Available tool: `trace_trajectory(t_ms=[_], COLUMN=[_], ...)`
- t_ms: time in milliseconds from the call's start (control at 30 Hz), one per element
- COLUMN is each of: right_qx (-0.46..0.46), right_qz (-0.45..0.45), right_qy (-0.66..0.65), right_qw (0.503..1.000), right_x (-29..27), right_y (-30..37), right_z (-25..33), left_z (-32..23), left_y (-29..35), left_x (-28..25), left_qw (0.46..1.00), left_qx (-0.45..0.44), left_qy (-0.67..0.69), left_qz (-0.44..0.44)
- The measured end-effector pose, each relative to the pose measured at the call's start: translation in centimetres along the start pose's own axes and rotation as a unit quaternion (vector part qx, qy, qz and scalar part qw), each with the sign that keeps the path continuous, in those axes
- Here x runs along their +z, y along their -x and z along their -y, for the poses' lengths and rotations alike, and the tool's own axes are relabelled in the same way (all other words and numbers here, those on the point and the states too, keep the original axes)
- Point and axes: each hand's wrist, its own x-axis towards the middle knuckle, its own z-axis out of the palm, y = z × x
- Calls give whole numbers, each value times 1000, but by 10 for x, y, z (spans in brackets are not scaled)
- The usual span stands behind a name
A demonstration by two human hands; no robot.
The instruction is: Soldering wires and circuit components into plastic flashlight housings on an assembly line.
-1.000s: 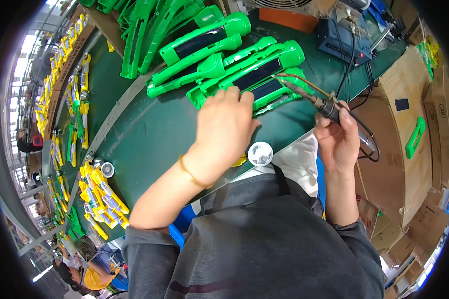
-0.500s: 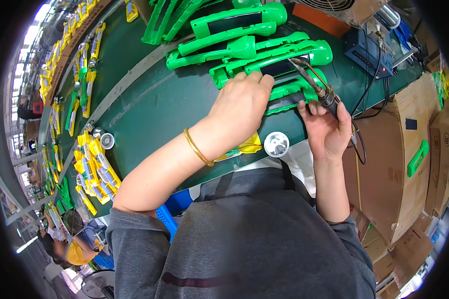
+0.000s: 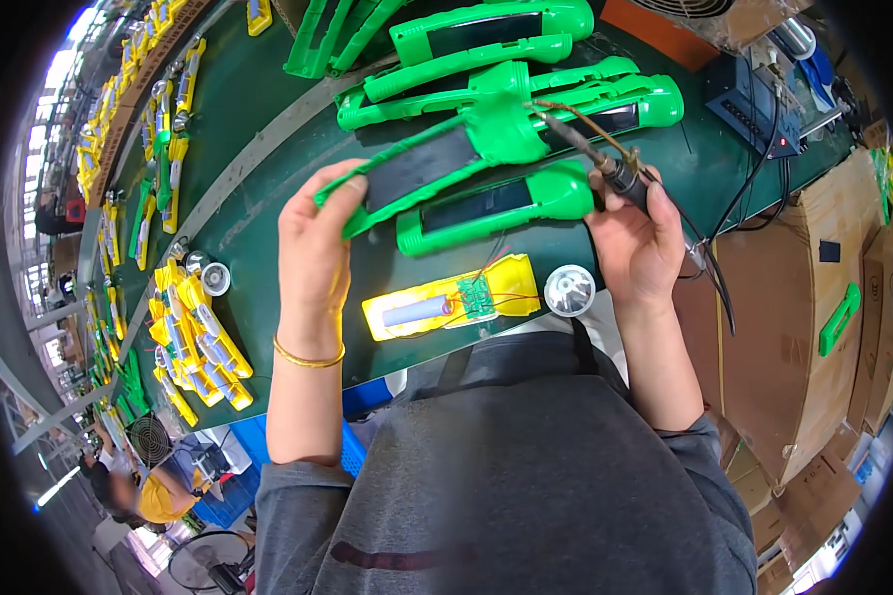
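My left hand [image 3: 318, 223] pinches the narrow end of a green plastic flashlight housing [image 3: 501, 124], held tilted above the bench with a dark panel in it. In my right hand [image 3: 640, 238] is a soldering iron [image 3: 620, 174], its tip pointing up and left near the housing's wide end. Just below lies another green housing [image 3: 476, 208] with a dark panel. Nearer me rests a yellow flashlight body [image 3: 501, 283] carrying a cylindrical battery [image 3: 415, 311] and a small green circuit board [image 3: 476, 297]. Thin red and black wires run from it towards a round silver reflector [image 3: 570, 291].
More green housings [image 3: 486, 35] lie at the back of the green bench [image 3: 258, 213]. Yellow bodies with batteries [image 3: 198, 342] are heaped at the left. A blue soldering station [image 3: 754, 104] stands back right, its cable hanging beside a large cardboard box [image 3: 764, 327].
My left hand has moved left and lifted one end of a green housing. The yellow body shows fully now. My right hand keeps the soldering iron, barely shifted.
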Motion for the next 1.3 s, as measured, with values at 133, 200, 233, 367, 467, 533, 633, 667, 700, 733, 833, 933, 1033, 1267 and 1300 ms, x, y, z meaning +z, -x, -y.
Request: trace_trajectory(t_ms=[133, 200, 233, 367, 467, 533, 633, 667, 700, 733, 833, 933, 1033, 1267, 1300], right_qx=[-3, -10, -17, -103, -108, -56, 37, 35, 33, 32, 23, 19, 34, 16, 6], right_qz=[-21, -3, 15, -11, 12, 24, 55, 49, 40, 37, 53, 55, 74, 60, 53], right_qy=[-22, -22, -23, 38, 60, 69, 71, 63, 58, 58, 55, 55, 29, -7, -11], right_qw=[1000, 1000, 999, 994, 992, 996, 995, 996, 997, 997, 997, 997, 996, 998, 998], right_x=[4, 1, -1, 0, 5, 13, 23, 25, 23, 23, 26, 34, 31, 17, 14], right_y=[3, 6, 6, 10, 24, 29, 24, 22, 20, 17, 8, 0, -3, 5, 7], right_z=[0, 5, 5, 17, 34, 36, 18, 11, 5, 2, -3, -6, -5, 15, 19], left_z=[2, 12, 18, 29, 25, 23, 24, 23, 22, 18, 13, 15, 9, 0, -1], left_y=[10, 17, 20, 25, 28, 30, 32, 32, 32, 32, 39, 35, 29, 13, 9], left_x=[-19, -55, -67, -68, -75, -80, -56, -44, -34, -23, 9, 23, 29, 20, 15], left_qw=[994, 986, 972, 911, 884, 847, 816, 790, 791, 750, 746, 739, 725, 734, 700], left_qx=[58, 40, 23, 130, 162, 192, 204, 205, 204, 284, 366, 316, 323, 271, 305], left_qy=[-84, -160, -234, -392, -433, -485, -538, -575, -573, -588, -557, -578, -593, -592, -628], left_qz=[-38, -17, 3, -2, -75, -105, -53, -65, -63, -104, 5, 142, 134, 193, 148])
